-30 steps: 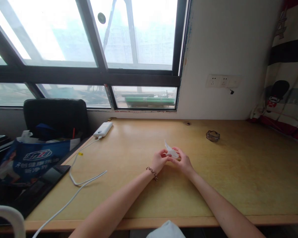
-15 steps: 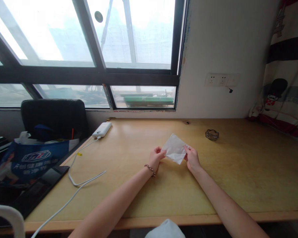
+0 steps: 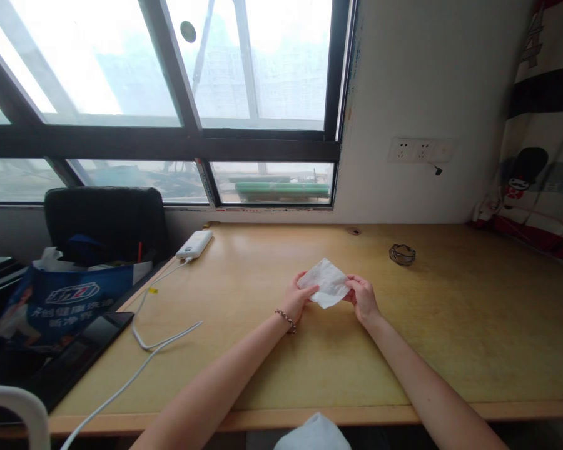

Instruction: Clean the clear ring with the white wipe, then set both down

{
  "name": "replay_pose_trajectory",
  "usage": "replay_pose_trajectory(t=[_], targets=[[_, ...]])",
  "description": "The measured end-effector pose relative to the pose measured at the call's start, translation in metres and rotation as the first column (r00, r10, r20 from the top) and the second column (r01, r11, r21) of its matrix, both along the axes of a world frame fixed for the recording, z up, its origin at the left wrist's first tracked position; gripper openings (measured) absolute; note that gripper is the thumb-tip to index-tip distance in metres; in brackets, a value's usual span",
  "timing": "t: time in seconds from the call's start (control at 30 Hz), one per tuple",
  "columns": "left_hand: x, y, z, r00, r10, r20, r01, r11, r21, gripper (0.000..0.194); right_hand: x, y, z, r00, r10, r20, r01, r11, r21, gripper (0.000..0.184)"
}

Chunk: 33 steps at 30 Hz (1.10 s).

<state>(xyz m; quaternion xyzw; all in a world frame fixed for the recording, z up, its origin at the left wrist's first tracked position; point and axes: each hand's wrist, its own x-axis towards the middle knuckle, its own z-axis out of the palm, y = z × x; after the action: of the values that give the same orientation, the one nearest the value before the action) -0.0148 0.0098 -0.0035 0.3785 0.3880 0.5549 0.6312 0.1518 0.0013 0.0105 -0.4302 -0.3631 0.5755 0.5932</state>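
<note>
A folded white tissue (image 3: 326, 284) is held up over the wooden desk, its surface slightly creased. My left hand (image 3: 299, 295) pinches its left corner, thumb on top and fingers underneath; a beaded bracelet (image 3: 287, 321) circles that wrist. On the opposite side, my right hand (image 3: 362, 297) grips the right corner between thumb and fingers. Some fingertips of both hands are hidden behind the tissue. Beyond my right hand, a dark metallic ring-shaped object, perhaps an ashtray or bangle (image 3: 402, 254), rests on the desk.
The wooden desk (image 3: 450, 350) reaches the wall and window. A white power bank (image 3: 195, 245) with a white cable (image 3: 145, 359) lies along its left edge. Further left are a black chair (image 3: 106, 215), a blue bag (image 3: 70, 300) and a dark flat panel (image 3: 91, 350). A curtain (image 3: 544, 162) hangs at right.
The tissue has turned and tilted flatter between my hands, with a different, more creased face showing. My left thumb has moved further onto it. Both hands keep hold.
</note>
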Motion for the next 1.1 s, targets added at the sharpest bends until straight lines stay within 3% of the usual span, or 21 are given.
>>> replay_pose_trajectory(t=[0.1, 0.27, 0.43, 0.6, 0.83, 0.97, 1.1], targets=[[-0.001, 0.003, -0.002, 0.999, 0.049, -0.009, -0.049, 0.998, 0.045, 0.057, 0.004, -0.001, 0.002, 0.997, 0.081, -0.003, -0.080, 0.994, -0.069, 0.013], [-0.002, 0.002, -0.002, 1.000, -0.011, 0.025, 0.009, 0.997, 0.081, 0.051, 0.002, -0.001, -0.002, 0.968, 0.232, 0.096, -0.221, 0.969, -0.105, 0.023], [-0.002, -0.001, 0.003, 0.988, -0.116, 0.097, 0.112, 0.992, 0.052, 0.041, -0.001, 0.000, -0.005, 0.972, 0.193, 0.131, -0.190, 0.981, -0.037, 0.025], [0.000, -0.003, 0.007, 0.962, -0.262, 0.073, 0.258, 0.964, 0.060, 0.046, 0.000, -0.001, -0.002, 0.968, 0.225, 0.112, -0.222, 0.974, -0.034, 0.028], [-0.001, -0.002, 0.002, 0.969, -0.242, 0.045, 0.240, 0.970, 0.039, 0.051, 0.002, 0.002, -0.002, 0.964, 0.254, 0.076, -0.253, 0.967, -0.021, 0.028], [-0.005, 0.003, -0.003, 0.987, -0.162, 0.005, 0.162, 0.987, -0.019, 0.034, 0.008, 0.005, -0.005, 0.972, 0.206, 0.114, -0.201, 0.978, -0.055, 0.020], [-0.007, 0.003, -0.001, 0.987, -0.157, -0.022, 0.155, 0.985, -0.070, 0.021, 0.012, 0.008, -0.006, 0.975, 0.200, 0.098, -0.194, 0.979, -0.070, 0.020]])
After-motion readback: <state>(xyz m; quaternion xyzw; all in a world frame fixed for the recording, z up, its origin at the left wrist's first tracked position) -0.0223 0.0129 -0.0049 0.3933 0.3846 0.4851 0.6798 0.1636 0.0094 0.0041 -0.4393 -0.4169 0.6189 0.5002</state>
